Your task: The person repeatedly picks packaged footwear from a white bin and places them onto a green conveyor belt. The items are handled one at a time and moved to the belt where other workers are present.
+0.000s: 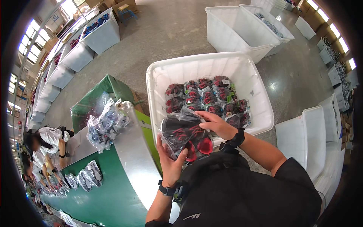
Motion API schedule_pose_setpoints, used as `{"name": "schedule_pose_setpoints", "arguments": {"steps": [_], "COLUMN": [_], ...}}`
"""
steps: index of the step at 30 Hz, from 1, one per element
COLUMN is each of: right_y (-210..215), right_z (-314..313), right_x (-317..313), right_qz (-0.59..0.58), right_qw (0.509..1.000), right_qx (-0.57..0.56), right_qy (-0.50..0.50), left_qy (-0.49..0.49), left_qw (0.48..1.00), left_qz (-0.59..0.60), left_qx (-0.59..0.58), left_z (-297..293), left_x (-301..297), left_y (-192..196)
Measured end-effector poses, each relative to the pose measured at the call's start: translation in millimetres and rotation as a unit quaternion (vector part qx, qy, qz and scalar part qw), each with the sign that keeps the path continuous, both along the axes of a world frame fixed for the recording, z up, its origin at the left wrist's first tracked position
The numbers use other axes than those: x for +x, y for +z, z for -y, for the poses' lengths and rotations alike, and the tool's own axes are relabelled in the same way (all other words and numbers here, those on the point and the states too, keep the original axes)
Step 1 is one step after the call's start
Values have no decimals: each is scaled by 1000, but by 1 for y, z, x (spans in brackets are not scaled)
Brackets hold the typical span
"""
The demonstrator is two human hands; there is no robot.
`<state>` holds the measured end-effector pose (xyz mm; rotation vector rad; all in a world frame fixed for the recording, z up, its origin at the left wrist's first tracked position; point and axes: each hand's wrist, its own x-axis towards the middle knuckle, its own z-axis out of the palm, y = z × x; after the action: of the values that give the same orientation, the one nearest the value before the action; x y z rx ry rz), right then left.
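Observation:
I hold a clear plastic bag with a black-and-red item [185, 134] in front of my chest. My left hand [171, 163] grips its lower left edge from below. My right hand [217, 125] pinches the bag's top right edge. Just beyond it stands a large white plastic bin [159, 81] holding several more bagged black-and-red items [208, 97] in rows.
A green conveyor belt [109, 189] runs to my left, with a heap of bagged items [106, 123] at its end and more bags [85, 178] further down. Several people work along it at far left. More white bins [242, 30] stand behind and to the right [306, 140].

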<state>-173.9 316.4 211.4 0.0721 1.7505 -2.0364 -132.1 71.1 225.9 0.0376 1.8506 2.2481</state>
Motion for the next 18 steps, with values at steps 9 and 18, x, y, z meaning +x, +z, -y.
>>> {"name": "schedule_pose_setpoints", "arguments": {"steps": [9, 18], "right_y": [-2, 12], "right_z": [-116, -147], "right_x": [11, 9], "right_qz": [69, 16], "right_qw": [992, 991], "right_qx": [-97, -121], "right_qy": [-52, -56], "left_qy": [-21, -10], "left_qw": [999, 1000], "left_qz": [-25, -26], "left_qx": [9, 9], "left_z": [-111, -150], "left_x": [6, 11], "left_y": [17, 30]}}
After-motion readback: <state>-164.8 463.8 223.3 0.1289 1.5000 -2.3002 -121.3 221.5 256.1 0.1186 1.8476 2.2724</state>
